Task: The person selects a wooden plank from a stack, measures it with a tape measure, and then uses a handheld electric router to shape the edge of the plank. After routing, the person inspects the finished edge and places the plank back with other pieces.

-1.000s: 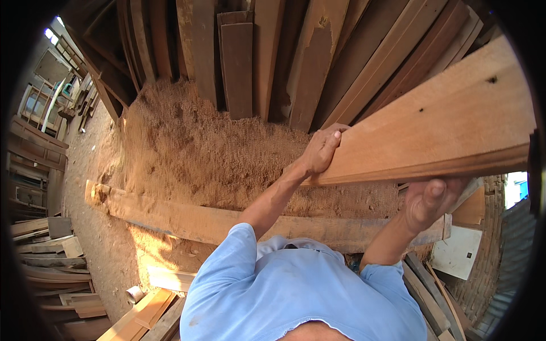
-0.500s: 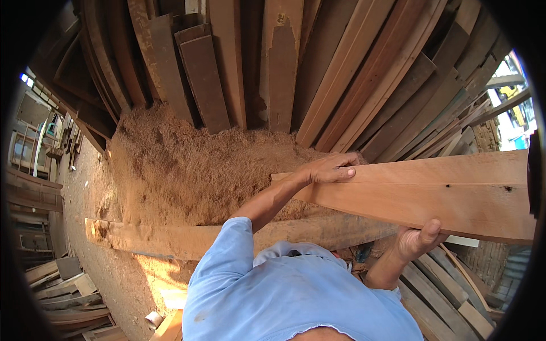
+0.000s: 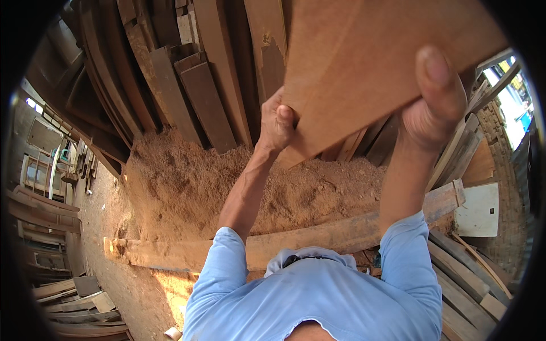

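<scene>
A broad reddish-brown wooden board point(image 3: 364, 62) is held up in front of me, tilted, its upper part running out past the top of the view. My left hand point(image 3: 277, 122) grips its left edge near the lower corner, thumb on the near face and fingers behind. On the right, my right hand point(image 3: 435, 102) holds the lower right edge, its thumb pressed on the near face and its other fingers hidden behind the wood. Both forearms are raised, with the board apart from the sawdust heap point(image 3: 187, 187) below.
Many long planks point(image 3: 222, 68) lean upright along the far side. A long timber beam point(image 3: 318, 236) lies across the ground before me. Wood offcuts point(image 3: 79, 301) are stacked at lower left, more boards point(image 3: 466, 278) at lower right. A white panel point(image 3: 478, 210) stands at the right.
The board has been lifted and turned from lying sideways at the right to a raised, tilted position closer to me. Both hands have moved up with it, still gripping its edges.
</scene>
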Motion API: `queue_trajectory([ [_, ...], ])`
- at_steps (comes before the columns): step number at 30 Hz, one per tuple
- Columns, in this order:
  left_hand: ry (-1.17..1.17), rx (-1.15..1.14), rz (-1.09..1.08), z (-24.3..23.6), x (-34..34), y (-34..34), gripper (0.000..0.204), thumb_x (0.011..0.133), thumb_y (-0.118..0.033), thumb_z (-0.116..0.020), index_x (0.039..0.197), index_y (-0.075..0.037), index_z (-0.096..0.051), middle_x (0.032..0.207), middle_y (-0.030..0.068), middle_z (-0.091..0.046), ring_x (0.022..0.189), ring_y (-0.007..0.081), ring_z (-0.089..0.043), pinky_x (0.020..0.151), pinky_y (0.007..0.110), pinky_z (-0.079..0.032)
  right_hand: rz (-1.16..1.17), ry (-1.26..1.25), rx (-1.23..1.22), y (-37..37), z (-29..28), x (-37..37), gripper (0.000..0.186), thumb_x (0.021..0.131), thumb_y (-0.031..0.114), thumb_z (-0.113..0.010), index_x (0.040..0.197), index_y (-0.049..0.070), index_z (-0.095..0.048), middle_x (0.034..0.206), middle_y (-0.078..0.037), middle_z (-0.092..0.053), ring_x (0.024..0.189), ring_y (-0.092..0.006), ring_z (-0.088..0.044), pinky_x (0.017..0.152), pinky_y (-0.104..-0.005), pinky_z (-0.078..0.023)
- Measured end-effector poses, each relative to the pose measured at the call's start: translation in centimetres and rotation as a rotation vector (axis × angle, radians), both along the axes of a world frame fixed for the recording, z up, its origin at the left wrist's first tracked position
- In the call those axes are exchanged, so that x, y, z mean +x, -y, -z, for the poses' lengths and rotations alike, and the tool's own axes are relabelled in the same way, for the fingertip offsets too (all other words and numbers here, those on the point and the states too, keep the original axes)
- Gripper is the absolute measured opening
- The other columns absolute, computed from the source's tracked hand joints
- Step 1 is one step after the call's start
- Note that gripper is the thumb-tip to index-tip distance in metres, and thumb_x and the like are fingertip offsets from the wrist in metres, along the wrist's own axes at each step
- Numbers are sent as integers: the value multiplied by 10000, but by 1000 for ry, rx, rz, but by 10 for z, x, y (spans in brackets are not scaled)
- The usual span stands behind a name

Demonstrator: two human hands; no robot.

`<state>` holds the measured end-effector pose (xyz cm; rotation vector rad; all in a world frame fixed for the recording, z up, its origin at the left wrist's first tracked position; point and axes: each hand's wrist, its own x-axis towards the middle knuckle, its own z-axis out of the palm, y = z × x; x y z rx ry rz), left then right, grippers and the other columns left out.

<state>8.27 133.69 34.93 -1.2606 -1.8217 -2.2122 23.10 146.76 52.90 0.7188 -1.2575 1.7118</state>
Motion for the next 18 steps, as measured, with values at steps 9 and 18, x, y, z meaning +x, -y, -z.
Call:
queue_trajectory([
  [9, -202, -187, -375, 105, -102, 41, 1076, 832, -928, -357, 1381, -8, -459, 1303, 208, -513, 1214, 295, -502, 1052, 467, -396, 166, 320, 562, -16, 70, -130, 776, 769, 456, -882, 1294, -7, -546, 1220, -159, -627, 1186, -273, -613, 1094, -448, -465],
  [18, -267, 146, -613, -41, -80, 86, 1092, 767, -756, -740, 1445, -4, -333, 1363, 117, -465, 1306, 243, -465, 1069, 475, -432, -254, 635, 356, 14, 137, -165, 905, 661, 557, -918, 1281, 20, -536, 1217, -151, -631, 1251, -269, -573, 1105, -425, -451],
])
